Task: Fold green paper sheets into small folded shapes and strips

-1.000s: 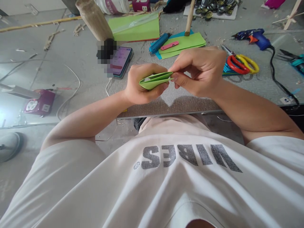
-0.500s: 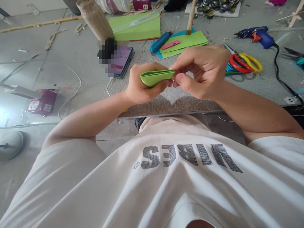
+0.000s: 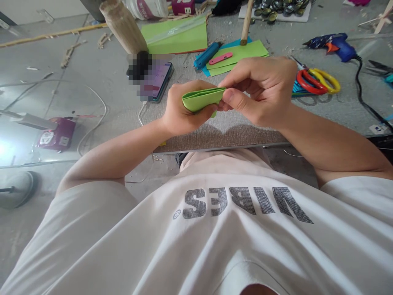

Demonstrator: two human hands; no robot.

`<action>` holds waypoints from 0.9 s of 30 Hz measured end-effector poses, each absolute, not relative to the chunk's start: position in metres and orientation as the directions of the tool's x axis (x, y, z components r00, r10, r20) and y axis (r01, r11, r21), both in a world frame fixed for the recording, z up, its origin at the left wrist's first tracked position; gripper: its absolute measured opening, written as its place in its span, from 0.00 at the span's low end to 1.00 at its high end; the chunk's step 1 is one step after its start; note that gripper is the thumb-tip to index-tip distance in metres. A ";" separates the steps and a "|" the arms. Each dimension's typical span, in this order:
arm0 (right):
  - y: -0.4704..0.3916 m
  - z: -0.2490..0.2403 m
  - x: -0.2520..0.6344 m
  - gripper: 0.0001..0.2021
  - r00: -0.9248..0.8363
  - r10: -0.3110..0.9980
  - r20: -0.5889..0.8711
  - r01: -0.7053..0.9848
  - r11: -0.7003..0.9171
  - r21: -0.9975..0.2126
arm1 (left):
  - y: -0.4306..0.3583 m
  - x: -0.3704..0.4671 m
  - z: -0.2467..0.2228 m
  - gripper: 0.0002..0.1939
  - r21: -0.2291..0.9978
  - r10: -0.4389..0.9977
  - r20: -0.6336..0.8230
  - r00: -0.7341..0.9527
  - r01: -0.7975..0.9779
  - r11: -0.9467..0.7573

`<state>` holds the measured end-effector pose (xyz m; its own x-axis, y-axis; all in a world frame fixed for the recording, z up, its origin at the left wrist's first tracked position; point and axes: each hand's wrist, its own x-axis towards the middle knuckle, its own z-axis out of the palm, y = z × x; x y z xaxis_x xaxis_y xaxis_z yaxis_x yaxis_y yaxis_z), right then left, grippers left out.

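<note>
A folded piece of green paper (image 3: pixel 202 99) is held up over the near edge of the table, its layered edge facing up. My left hand (image 3: pixel 184 108) wraps round its left part, with the thumb along the near side. At its right end, my right hand (image 3: pixel 258 92) pinches the corner between thumb and index finger; the other fingers curl behind. A small green flap shows below my left thumb. The inner layers of the paper are mostly hidden.
Beyond my hands lie a phone (image 3: pixel 161 80), a blue cutter (image 3: pixel 207 55), a pink folding knife (image 3: pixel 220 58) and green sheets (image 3: pixel 251 54). To the right are scissors (image 3: pixel 313 82) and a blue glue gun (image 3: pixel 334 46) with its cord. Bottle caps (image 3: pixel 272 16) sit at the back.
My right thumb has moved up and left onto the near side of the paper's corner. A small green flap now shows below my left thumb. My left hand stays nearly still.
</note>
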<state>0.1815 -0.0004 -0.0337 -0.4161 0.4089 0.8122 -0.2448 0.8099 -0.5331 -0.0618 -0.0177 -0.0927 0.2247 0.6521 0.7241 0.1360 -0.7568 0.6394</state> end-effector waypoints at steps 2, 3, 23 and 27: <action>-0.001 -0.032 0.181 0.22 -0.420 0.446 0.791 -0.266 0.772 -0.577 | -0.014 -0.064 -0.097 0.15 0.634 0.646 0.733 0.215 0.130 -0.762; -0.002 -0.031 0.181 0.24 -0.442 0.482 0.757 -0.250 0.744 -0.620 | -0.012 -0.066 -0.098 0.15 0.639 0.650 0.727 0.221 0.132 -0.758; 0.002 -0.023 0.192 0.23 -0.447 0.567 0.692 0.133 0.807 -0.575 | -0.009 -0.062 -0.085 0.29 0.585 0.593 0.798 0.105 0.103 -0.805; 0.005 -0.023 0.192 0.25 -0.424 0.554 0.717 0.137 0.821 -0.554 | -0.011 -0.067 -0.082 0.22 0.501 0.510 0.858 0.062 0.119 -0.857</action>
<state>0.1921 0.0046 -0.0227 -0.4237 0.5537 0.7169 0.1366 0.8214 -0.5537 -0.0674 -0.0112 -0.0823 0.0618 0.5102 0.8578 0.1191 -0.8571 0.5012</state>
